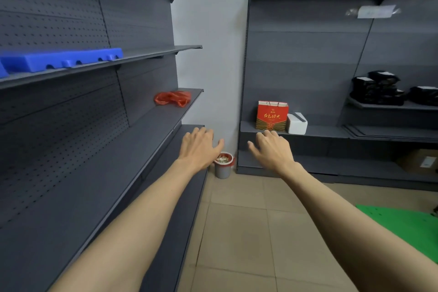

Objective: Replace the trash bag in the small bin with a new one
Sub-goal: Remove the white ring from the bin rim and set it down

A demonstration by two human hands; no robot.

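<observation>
We see a small grey bin (223, 168) on the floor (239, 220), in the corner where the two racks meet. It has a red bag (231, 160) in it, folded over the rim, and it is full of crumpled trash (222, 158). We cannot tell what the trash is.

Our left hand (198, 147) and right hand (272, 149) are both stretched out in front of us, apart from each other. The fingers are spread and hold nothing. The left hand covers a bit of the bin's rim.

A loose red bag (172, 98) lies on a shelf (166, 111) to the left. A red gift bag (271, 116) stands on the right shelf (320, 131), touching a white box (296, 124). We cannot see inside either one.

Black packs (379, 89) sit far right, too blurry to read. A green mat (407, 225) is cut off at the edge.
</observation>
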